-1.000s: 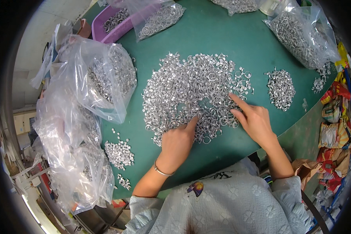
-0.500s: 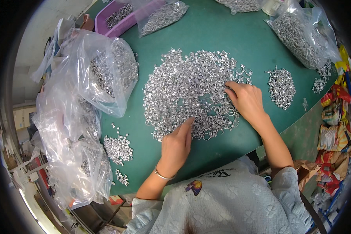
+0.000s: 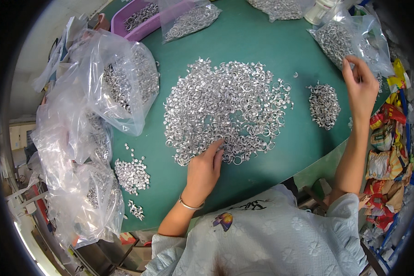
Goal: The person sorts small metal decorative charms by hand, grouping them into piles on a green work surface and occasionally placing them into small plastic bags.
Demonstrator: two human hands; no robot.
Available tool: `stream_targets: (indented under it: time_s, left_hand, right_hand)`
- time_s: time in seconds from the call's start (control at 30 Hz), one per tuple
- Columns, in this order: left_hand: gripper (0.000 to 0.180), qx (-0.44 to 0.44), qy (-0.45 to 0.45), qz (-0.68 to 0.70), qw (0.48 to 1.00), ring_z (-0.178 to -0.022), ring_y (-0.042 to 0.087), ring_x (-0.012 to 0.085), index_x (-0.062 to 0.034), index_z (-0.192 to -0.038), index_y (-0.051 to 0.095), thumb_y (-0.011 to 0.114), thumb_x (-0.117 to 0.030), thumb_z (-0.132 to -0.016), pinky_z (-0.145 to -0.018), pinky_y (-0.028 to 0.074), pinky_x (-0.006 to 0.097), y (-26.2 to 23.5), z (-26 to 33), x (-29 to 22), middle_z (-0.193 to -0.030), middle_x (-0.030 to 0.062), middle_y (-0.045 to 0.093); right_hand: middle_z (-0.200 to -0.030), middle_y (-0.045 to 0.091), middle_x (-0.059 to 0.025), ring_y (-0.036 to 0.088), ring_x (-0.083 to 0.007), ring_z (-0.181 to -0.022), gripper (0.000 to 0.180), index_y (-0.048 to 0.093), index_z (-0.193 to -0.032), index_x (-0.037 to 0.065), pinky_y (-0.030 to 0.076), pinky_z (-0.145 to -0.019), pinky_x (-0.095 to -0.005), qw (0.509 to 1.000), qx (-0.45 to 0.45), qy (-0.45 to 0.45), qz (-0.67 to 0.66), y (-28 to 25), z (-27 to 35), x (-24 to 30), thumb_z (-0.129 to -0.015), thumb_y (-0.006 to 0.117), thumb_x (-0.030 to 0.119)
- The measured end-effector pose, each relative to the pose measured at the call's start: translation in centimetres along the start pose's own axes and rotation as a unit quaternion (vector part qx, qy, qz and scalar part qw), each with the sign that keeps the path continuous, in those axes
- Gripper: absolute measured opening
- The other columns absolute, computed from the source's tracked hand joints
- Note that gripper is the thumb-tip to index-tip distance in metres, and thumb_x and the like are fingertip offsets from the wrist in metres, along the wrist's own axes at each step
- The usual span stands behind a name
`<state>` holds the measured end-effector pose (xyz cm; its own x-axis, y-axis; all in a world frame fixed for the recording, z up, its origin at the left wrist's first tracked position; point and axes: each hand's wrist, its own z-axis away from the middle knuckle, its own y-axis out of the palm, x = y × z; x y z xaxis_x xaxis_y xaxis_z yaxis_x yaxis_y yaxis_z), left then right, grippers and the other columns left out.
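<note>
A broad pile of small silvery metal rings and ring-like pieces (image 3: 216,96) covers the middle of the green table. My left hand (image 3: 204,172), with a bangle at its wrist, rests at the pile's near edge; its index finger reaches among the pieces, its thumb is apart, and no piece shows in its grasp. Away to the right, my right hand (image 3: 362,89) is raised beside a clear bag of metal pieces (image 3: 336,41). Its fingers are bent and drawn in toward the thumb; what they hold, if anything, is hidden. Nearest to it on the left lies a smaller oval heap (image 3: 324,106).
Large clear plastic bags (image 3: 124,87) of metal pieces crowd the left side. Near them lie a heap of small pieces (image 3: 132,175) and a smaller cluster (image 3: 136,210). A purple tray (image 3: 142,32) stands at the back. Colourful packaging (image 3: 384,161) hangs beyond the right edge.
My right hand has left the big pile and swung right, past the oval heap, toward the bag. A loose piece now lies between pile and heap. My left hand stays at the near edge.
</note>
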<state>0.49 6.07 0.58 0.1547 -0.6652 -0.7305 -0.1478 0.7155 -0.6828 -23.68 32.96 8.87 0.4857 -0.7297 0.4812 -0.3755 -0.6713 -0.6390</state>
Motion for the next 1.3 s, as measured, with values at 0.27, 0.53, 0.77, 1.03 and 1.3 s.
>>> stream_targets:
  time_s: [0.27, 0.53, 0.77, 1.03, 1.3]
  left_hand:
    - [0.023, 0.014, -0.007, -0.006, 1.0, -0.057, 0.061, 0.0348, -0.0068, -0.111, 0.064, 0.062, -0.009, -0.088, -0.052, 0.047, 0.042, -0.5, 0.0, -0.3, -0.07, 0.0185, 0.064]
    - [0.022, 0.007, -0.003, -0.02, 1.0, -0.056, 0.06, 0.0341, -0.0076, -0.11, 0.064, 0.063, -0.009, -0.087, -0.051, 0.045, 0.041, -0.4, 0.1, 0.0, -0.068, 0.018, 0.063]
    - [0.02, 0.0, 0.05, -0.036, 0.998, -0.06, 0.062, 0.0339, -0.0044, -0.106, 0.066, 0.061, -0.004, -0.086, -0.054, 0.047, 0.04, -0.2, -1.8, -0.9, -0.075, 0.019, 0.065]
    - [0.014, 0.058, 0.198, -0.133, 0.969, -0.068, 0.064, 0.0362, -0.0032, -0.09, 0.067, 0.061, -0.016, -0.087, -0.061, 0.051, 0.043, 5.6, -13.9, -5.1, -0.076, 0.0186, 0.066]
    - [0.015, 0.083, 0.229, -0.194, 0.95, -0.065, 0.064, 0.0359, -0.0039, -0.083, 0.065, 0.063, -0.019, -0.084, -0.058, 0.051, 0.044, 9.0, -17.4, -5.5, -0.067, 0.0177, 0.064]
  right_hand:
    - [-0.051, 0.044, -0.0012, 0.04, -0.0051, -0.05, 0.013, 0.068, -0.088, 0.003, 0.032, -0.047, -0.0265, 0.954, 0.275, 0.047, -0.111, 3.4, 2.9, -0.3, -0.077, 0.067, 0.011]
    - [-0.067, 0.064, -0.0092, 0.063, -0.0204, -0.059, 0.024, 0.071, -0.098, 0.012, 0.048, -0.058, -0.0327, 0.956, -0.159, 0.024, 0.246, -8.0, -7.7, -11.7, -0.086, 0.064, 0.032]
    - [-0.078, 0.068, -0.0133, 0.065, -0.0243, -0.065, 0.018, 0.069, -0.102, 0.012, 0.05, -0.061, -0.0326, 0.97, -0.027, 0.09, 0.226, -5.2, -3.2, -6.2, -0.087, 0.065, 0.02]
    - [-0.069, 0.066, -0.0134, 0.064, -0.0326, -0.064, 0.021, 0.07, -0.101, 0.013, 0.05, -0.058, -0.0416, 0.958, 0.28, 0.002, 0.053, 6.2, 6.9, -1.4, -0.082, 0.068, 0.021]
    - [-0.067, 0.065, -0.014, 0.063, -0.0335, -0.06, 0.009, 0.064, -0.086, 0.008, 0.049, -0.054, -0.0433, 0.975, 0.22, -0.021, 0.034, 6.7, 7.9, -1.9, -0.087, 0.062, 0.017]
